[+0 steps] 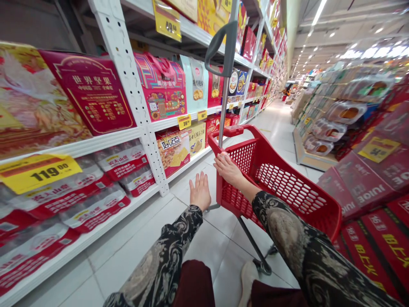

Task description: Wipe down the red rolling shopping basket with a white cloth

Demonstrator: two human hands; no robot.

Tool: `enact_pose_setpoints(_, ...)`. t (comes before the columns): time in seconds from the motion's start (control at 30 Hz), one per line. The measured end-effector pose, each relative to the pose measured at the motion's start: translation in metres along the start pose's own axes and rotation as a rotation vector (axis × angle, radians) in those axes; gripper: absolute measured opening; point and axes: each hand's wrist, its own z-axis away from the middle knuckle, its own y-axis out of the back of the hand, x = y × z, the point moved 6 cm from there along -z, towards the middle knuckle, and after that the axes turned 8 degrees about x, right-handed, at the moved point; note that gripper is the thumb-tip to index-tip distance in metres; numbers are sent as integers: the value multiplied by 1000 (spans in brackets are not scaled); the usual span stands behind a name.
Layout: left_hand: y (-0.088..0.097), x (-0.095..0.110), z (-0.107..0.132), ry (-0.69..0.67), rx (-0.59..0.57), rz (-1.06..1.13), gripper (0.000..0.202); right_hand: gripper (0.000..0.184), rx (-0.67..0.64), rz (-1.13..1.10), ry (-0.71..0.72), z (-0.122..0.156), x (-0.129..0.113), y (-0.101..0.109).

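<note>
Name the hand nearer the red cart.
The right hand, at the rim of the cart; the left hand is open, apart from it, over the floor.

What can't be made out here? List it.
All head view:
Left hand: palm hidden by its own back.
Right hand: whether it grips the red cart, hidden by its back.
Metal pole: top cut off by upper edge.
Distant dark shape: too small and blurred.

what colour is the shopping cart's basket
The basket is red, with pale floor showing through its holes; best seen in the head view.
</note>
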Motion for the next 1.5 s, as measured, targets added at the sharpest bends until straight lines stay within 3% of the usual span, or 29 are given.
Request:
enact_pose_setpoints(0.2, -6, -5, -1, -8, -18, 13, 72, 23, -271, -79, 110, 41, -39, -41)
enact_pose_setpoints(0.3, -6, -6, -3, -14, -15, 22, 72, 18, -362, -131, 172, 41, -49, -46)
enact_pose_setpoints(0.37, -6, -8, -4, -10, -15, 26, 71, 26, -274, -125, 153, 26, -43, -36)
enact_pose_setpoints(0.5, -4, -7, -5, -3, -12, 27, 72, 40, -6, -39, -27, -14, -3, 0)
enact_pose_setpoints(0.6, 1, 0, -4, -12, 3, 33, 72, 36, 13, 1, -43, -21, 12, 9)
enact_pose_setpoints(0.67, 7, 7, -3, -29, 6, 43, 70, 32, -27, 9, -5, -8, 7, 5)
enact_pose_setpoints(0.8, 18, 21, 3, -73, 19, 59, 67, 27, -133, -1, -24, 47, -18, -12)
enact_pose_setpoints(0.9, 24, 29, 7, -107, 25, 75, 65, 27, -165, -55, 0, 75, -33, -8)
enact_pose_setpoints(1.0, 27, 36, 9, -115, 23, 87, 65, 35, -68, -63, 25, 69, -30, 20)
enact_pose_setpoints(1.13, 30, 50, 9, -117, 40, 93, 64, 37, -1, 20, -103, 49, -2, 50)
enact_pose_setpoints(1.27, 34, 70, 13, -184, 68, 100, 61, 31, -67, 40, -120, 66, 0, 45)
enact_pose_setpoints(1.4, 35, 80, 20, -230, 52, 83, 63, 29, -147, -26, -112, 109, -21, 30)
enact_pose_setpoints(1.5, 34, 82, 23, -235, 22, 82, 64, 28, -185, -86, -100, 127, -34, 31)
